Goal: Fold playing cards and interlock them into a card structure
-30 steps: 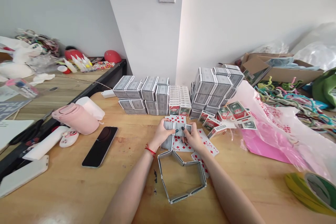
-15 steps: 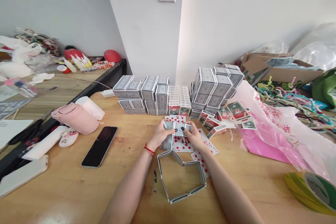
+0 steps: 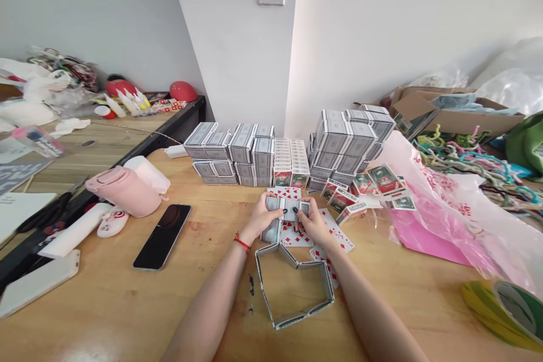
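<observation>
Both hands grip a strip of joined grey-backed playing cards [image 3: 291, 207] above the table. My left hand [image 3: 263, 216] pinches its left end, the thumb lying on the card backs. At the other end my right hand [image 3: 313, 218] is closed on the strip, thumb on top. Another grey-backed card piece [image 3: 270, 232] hangs or lies below the left thumb; I cannot tell if it is joined. Under the hands are several loose face-up playing cards [image 3: 297, 236] with red pips. Nearer to me stands a bent ring of playing cards [image 3: 267, 298], on edge between my forearms.
Blocks built of grey-backed cards [image 3: 254, 153] stand at the back, with a taller card stack [image 3: 345, 144] to the right. Green-and-red card boxes [image 3: 343, 198] lie before it. A phone [image 3: 162, 236] and pink bottle [image 3: 127, 189] are at left, yellow tape [image 3: 487, 311] at right.
The view has shifted very slightly. My right thumb has moved a little on the strip; both hands still hold it in about the same place.
</observation>
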The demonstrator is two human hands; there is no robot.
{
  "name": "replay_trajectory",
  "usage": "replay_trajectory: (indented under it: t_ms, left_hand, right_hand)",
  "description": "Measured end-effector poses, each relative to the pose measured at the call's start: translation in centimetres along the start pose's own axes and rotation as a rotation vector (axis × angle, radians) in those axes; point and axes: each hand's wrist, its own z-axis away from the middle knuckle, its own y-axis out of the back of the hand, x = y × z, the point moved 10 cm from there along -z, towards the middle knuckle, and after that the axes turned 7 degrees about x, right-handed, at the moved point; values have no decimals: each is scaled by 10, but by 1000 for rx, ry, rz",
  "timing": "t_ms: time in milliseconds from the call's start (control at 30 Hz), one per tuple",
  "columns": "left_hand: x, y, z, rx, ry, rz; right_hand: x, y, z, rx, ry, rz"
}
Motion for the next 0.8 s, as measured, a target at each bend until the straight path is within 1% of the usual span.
replay_trajectory:
  t_ms: [167,333,667,800]
  left_hand:
    - [6,-2,1,-13,-38,-94]
    - [6,-6,1,-32,-36,-90]
    - [1,-3,2,-5,-10,-71]
    - [2,-4,2,-4,-20,-35]
  right_hand:
    - [0,0,2,8,-19,31]
    - [0,2,3,12,-27,18]
    - [-1,-3,1,-22,-14,-4]
    - [-4,-3,1,-15,-9,-4]
